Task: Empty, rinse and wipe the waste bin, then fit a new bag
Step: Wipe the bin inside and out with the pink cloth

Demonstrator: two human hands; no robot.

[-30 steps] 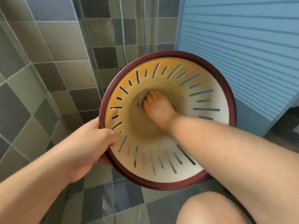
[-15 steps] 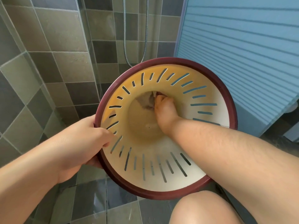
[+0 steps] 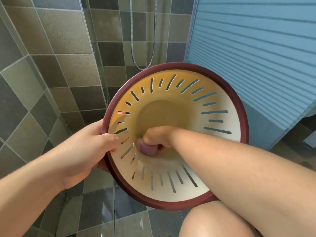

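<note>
The waste bin (image 3: 222, 190) is cream inside with slotted walls and a dark red rim, tilted with its mouth toward me. My left hand (image 3: 92, 147) grips the rim on its left side, thumb inside and fingers behind. My right hand (image 3: 157, 136) reaches deep into the bin and clutches a small purplish cloth (image 3: 147, 148), pressed against the lower left inner wall near the bottom. The bin holds nothing else that I can see.
Grey and brown tiled walls and wet floor tiles (image 3: 95, 211) surround me. A shower hose (image 3: 143, 40) hangs on the far wall. A blue ribbed folding door (image 3: 256, 48) stands to the right. My bare knee (image 3: 213, 221) is below the bin.
My right hand with the cloth has slid from the far bottom of the bin toward the near lower left wall. The bin has shifted slightly lower in view.
</note>
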